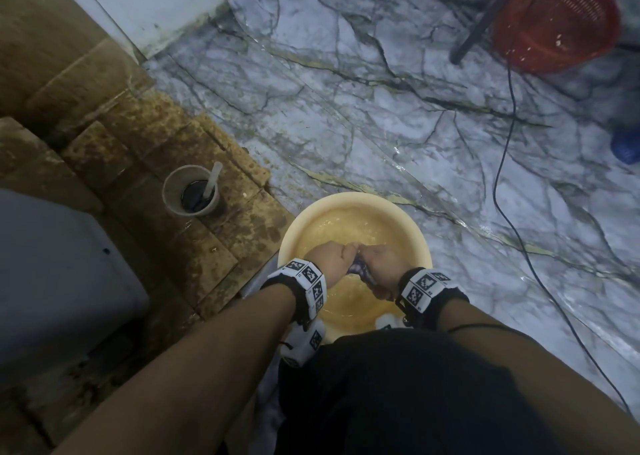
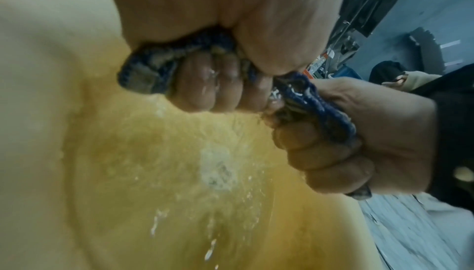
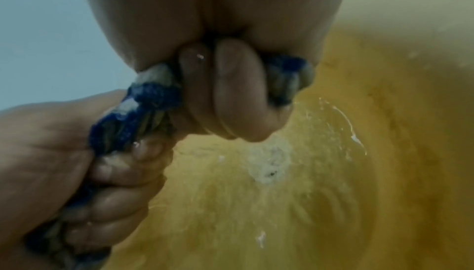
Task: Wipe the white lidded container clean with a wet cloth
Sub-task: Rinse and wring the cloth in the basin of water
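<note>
Right over the yellow basin point(image 1: 408, 219), both hands clench one twisted blue cloth point(image 2: 307, 92): left hand point(image 1: 329, 259) on one end, right hand point(image 1: 382, 264) on the other, water dripping beneath them.

Home wash area, wet marble floor point(image 1: 381, 115), yellow basin point(image 1: 349, 212) w/ water, red basket point(image 1: 561, 22)

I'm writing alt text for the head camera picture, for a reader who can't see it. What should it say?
Seen from above, the left hand and right hand grip a twisted blue cloth over a yellow basin of water on a marble-patterned floor. A cup stands to the left, a red basket far right.
</note>
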### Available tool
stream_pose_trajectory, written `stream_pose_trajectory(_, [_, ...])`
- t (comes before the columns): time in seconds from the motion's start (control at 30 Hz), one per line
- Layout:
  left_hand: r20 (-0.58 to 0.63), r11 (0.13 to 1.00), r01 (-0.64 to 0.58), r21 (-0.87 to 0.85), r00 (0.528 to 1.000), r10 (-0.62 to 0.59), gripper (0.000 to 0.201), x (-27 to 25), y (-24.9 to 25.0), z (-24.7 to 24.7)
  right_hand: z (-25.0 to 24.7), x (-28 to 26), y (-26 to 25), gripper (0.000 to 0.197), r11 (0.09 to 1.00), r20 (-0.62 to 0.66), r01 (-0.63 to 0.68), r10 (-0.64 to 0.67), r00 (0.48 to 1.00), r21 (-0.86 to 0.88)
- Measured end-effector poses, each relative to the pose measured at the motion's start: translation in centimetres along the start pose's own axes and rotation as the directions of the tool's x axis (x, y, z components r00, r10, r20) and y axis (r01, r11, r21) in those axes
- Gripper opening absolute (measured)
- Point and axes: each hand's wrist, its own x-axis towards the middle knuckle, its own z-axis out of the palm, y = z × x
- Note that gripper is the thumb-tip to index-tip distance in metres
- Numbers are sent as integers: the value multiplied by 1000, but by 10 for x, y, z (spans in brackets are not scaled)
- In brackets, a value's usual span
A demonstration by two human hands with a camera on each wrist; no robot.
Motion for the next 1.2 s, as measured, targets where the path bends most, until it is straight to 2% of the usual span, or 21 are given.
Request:
stream_pose_trajectory(0.07, [-12, 1000, -4, -27, 1000, 4, 58, 1, 0, 1, 0, 3, 0, 55, 995, 25, -34, 32, 999, 98])
stream_pose_trajectory(0.1, [-5, 998, 7, -55, 1000, -8, 58, 3, -1, 2, 1, 3, 0, 55, 995, 2, 1, -1, 1000, 95])
stream_pose_trajectory(0.17, [13, 988, 48, -149, 999, -47, 57, 4, -4, 1, 5, 4, 1, 43, 988, -105, 152, -151, 983, 4])
stream_pose_trajectory(0.23, [-1, 984, 73, -165, 997, -74, 57, 3, -3, -2, 8, 4, 3, 32, 935, -230, 331, -352, 907, -123])
stream_pose_trajectory(0.3, [-7, 983, 110, -148, 994, -112, 49, 5, 0, -5, 11, 5, 8, 42, 852, -243, 449, -512, 824, -269])
stream_pose_trajectory(0.37, [15, 979, 132, -156, 991, -131, 33, 5, 6, -8, 17, 4, 11, 51, 782, -178, 485, -582, 794, -392])
stream_pose_trajectory(0.47, [58, 984, 178, -15, 982, -177, 17, 3, 13, -8, 26, 4, 16, 53, 766, -196, 477, -595, 779, -430])
stream_pose_trajectory(0.5, [52, 987, 163, 0, 985, -162, 16, 3, 14, -8, 27, 5, 17, 58, 770, -211, 474, -595, 776, -428])
stream_pose_trajectory(0.57, [71, 987, 154, -43, 986, -151, 31, 2, 15, -7, 29, 6, 16, 62, 795, -236, 449, -567, 789, -407])
stream_pose_trajectory(0.67, [58, 980, 160, -120, 986, -154, 40, 1, 12, -6, 26, 6, 10, 50, 850, -266, 376, -484, 833, -368])
stream_pose_trajectory(0.73, [31, 987, 121, -108, 992, -119, 41, 4, 7, -3, 25, 8, 6, 47, 871, -258, 313, -425, 868, -379])
stream_pose_trajectory(0.83, [-27, 991, 90, -100, 995, -93, 59, 8, 2, -1, 22, 10, -1, 43, 904, -237, 241, -336, 912, -354])
stream_pose_trajectory(0.9, [-48, 994, 83, -66, 995, -86, 60, 8, 2, 0, 17, 11, -5, 39, 934, -209, 185, -255, 944, -307])
stream_pose_trajectory(0.97, [-68, 996, 58, -63, 996, -63, 58, 8, 2, 1, 14, 6, -11, 30, 917, -151, 106, -176, 973, -384])
stream_pose_trajectory(1.0, [-69, 998, 50, -40, 996, -53, 58, 6, 3, 1, 12, 5, -13, 18, 896, -137, 76, -150, 979, -438])
stream_pose_trajectory(1.03, [-80, 999, 33, -26, 996, -35, 58, 6, 3, 1, 10, 2, -13, 23, 876, -132, 62, -141, 981, -478])
stream_pose_trajectory(1.07, [-90, 1000, 17, -7, 996, -18, 58, 6, 3, 2, 9, 2, -12, 42, 848, -125, 41, -125, 984, -528])
stream_pose_trajectory(1.1, [-100, 1000, 1, 20, 995, 1, 59, 5, 3, 2, 9, 0, -14, 50, 843, -140, 11, -103, 985, -539])
stream_pose_trajectory(1.13, [-104, 999, -10, 44, 994, 15, 59, 3, 5, 1, 7, 3, -11, 42, 846, -123, 5, -83, 989, -533])
stream_pose_trajectory(1.17, [-117, 998, -27, 61, 993, 34, 60, 3, 5, 1, 5, 2, -15, 21, 888, -83, -7, -35, 996, -460])
stream_pose_trajectory(1.2, [-132, 997, -41, 67, 990, 50, 61, 2, 5, 0, 2, 3, -16, 24, 950, -29, -23, 14, 999, -312])
